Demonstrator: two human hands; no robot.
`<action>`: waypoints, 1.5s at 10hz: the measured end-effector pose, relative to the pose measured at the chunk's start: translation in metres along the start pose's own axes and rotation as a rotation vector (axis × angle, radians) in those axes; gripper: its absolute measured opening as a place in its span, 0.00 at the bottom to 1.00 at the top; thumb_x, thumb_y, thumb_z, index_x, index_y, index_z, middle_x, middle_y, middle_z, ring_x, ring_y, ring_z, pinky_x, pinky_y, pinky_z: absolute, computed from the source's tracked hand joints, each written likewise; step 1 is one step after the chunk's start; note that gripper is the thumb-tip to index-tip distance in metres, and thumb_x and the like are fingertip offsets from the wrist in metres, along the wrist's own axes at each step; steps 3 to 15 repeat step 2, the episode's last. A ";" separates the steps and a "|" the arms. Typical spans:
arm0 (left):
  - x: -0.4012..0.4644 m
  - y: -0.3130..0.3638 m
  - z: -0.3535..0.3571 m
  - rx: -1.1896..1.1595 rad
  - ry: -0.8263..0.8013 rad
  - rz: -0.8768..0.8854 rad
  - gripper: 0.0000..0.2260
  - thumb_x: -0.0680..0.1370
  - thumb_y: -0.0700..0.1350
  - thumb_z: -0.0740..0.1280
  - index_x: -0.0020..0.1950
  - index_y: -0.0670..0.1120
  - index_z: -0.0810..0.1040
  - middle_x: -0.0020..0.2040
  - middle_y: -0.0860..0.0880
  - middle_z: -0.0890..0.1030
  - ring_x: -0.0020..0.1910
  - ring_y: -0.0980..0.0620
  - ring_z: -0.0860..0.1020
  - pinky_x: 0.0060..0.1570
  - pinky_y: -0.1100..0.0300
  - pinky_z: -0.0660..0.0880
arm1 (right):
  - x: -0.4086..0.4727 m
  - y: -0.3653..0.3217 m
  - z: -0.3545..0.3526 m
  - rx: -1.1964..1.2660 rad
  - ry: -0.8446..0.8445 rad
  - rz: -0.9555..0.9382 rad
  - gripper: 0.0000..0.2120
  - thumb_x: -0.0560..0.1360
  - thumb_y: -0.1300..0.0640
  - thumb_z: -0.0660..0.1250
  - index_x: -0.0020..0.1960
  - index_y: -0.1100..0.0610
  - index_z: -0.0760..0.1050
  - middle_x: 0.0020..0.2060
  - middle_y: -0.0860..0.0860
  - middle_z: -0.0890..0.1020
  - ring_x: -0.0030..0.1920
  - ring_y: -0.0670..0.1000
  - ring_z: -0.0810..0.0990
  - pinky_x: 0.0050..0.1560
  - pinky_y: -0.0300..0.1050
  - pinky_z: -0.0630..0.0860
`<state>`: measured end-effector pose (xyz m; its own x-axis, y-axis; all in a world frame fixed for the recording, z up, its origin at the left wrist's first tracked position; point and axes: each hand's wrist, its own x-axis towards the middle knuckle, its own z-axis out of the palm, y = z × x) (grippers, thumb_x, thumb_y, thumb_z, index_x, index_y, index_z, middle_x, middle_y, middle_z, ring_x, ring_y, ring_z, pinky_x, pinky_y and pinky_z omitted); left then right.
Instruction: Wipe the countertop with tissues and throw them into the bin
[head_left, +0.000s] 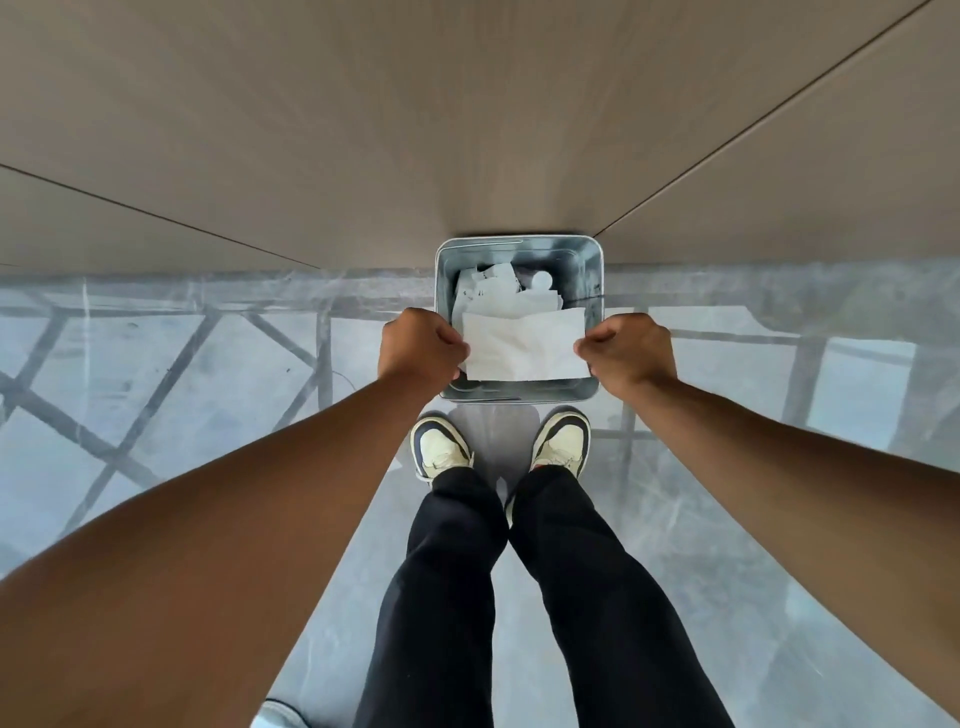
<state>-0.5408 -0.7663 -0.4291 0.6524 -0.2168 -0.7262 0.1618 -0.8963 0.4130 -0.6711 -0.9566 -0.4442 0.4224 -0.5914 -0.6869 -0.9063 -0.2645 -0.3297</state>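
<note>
Now the left hand (422, 343) and right hand (630, 351) pinch one tissue (524, 345) above the bin (519, 244) at frame centre, so the throwing step seems in hand and both grips must only let go.

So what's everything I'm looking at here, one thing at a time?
bin: one, grey metal, on the floor against the wall, just ahead of the shoes
tissue: one, white, held flat over the bin's opening between both hands
waste in the bin: several white crumpled pieces, count unclear, under the tissue
wall: brown panels, behind the bin
floor: glossy grey, with reflections
left hand: one, closed on the tissue's left edge
right hand: one, closed on its right edge
shoes: two, cream and dark
trousers: dark
</note>
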 end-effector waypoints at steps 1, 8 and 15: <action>-0.001 0.004 0.000 0.001 -0.032 -0.009 0.05 0.73 0.39 0.70 0.38 0.43 0.85 0.32 0.45 0.85 0.32 0.50 0.84 0.42 0.56 0.83 | -0.005 -0.002 -0.001 -0.017 0.012 -0.026 0.08 0.71 0.52 0.68 0.42 0.54 0.84 0.36 0.52 0.85 0.42 0.53 0.84 0.46 0.46 0.81; -0.007 0.009 -0.001 -0.003 -0.026 -0.011 0.05 0.73 0.40 0.71 0.38 0.43 0.85 0.32 0.45 0.85 0.35 0.48 0.85 0.44 0.54 0.84 | -0.013 -0.003 -0.006 -0.036 0.032 -0.022 0.10 0.73 0.49 0.69 0.47 0.54 0.84 0.42 0.53 0.86 0.45 0.54 0.83 0.49 0.47 0.81; -0.007 0.009 -0.001 -0.003 -0.026 -0.011 0.05 0.73 0.40 0.71 0.38 0.43 0.85 0.32 0.45 0.85 0.35 0.48 0.85 0.44 0.54 0.84 | -0.013 -0.003 -0.006 -0.036 0.032 -0.022 0.10 0.73 0.49 0.69 0.47 0.54 0.84 0.42 0.53 0.86 0.45 0.54 0.83 0.49 0.47 0.81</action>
